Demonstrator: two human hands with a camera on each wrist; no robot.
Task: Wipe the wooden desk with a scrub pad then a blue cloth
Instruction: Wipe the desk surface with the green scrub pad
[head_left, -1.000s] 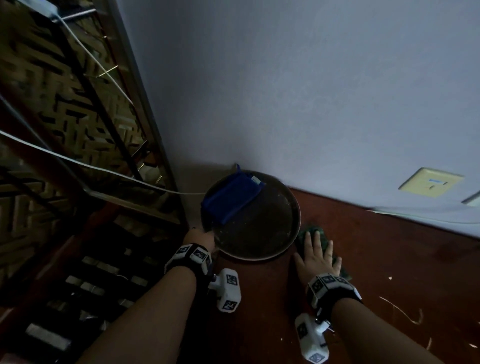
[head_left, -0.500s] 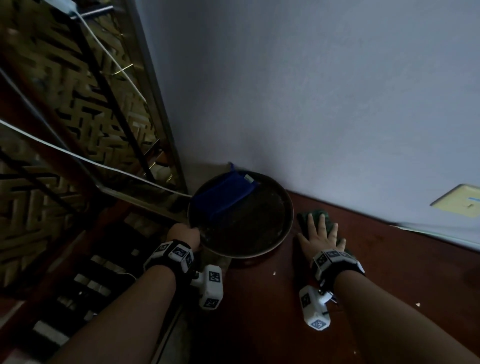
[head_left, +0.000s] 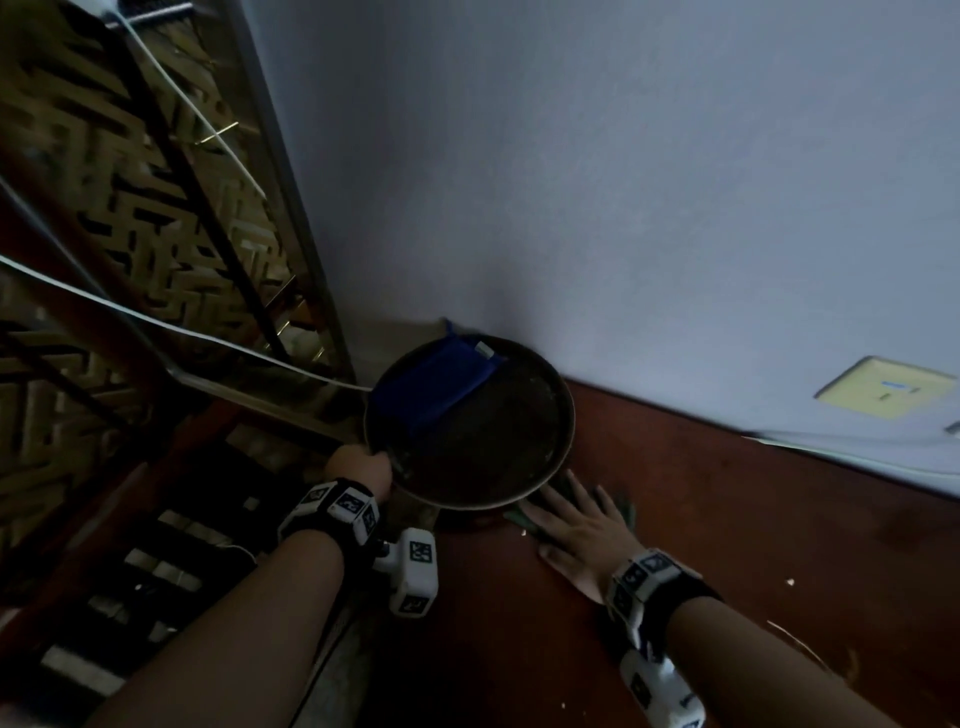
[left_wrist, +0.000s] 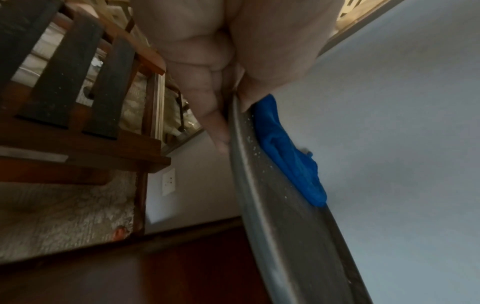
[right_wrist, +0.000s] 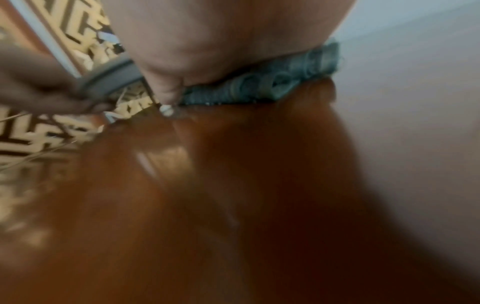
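Fingers (head_left: 563, 491) of our right hand (head_left: 576, 530) lie straight, pressing the green scrub pad (right_wrist: 262, 84) flat on the wooden desk (head_left: 727, 530). Beside them, our left hand (head_left: 358, 465) pinches the round tray (head_left: 563, 415) by its rim; the blue cloth (head_left: 434, 382) lies inside.

Round metal tray (head_left: 563, 415) near wall (head_left: 623, 182); wall socket (head_left: 883, 387).
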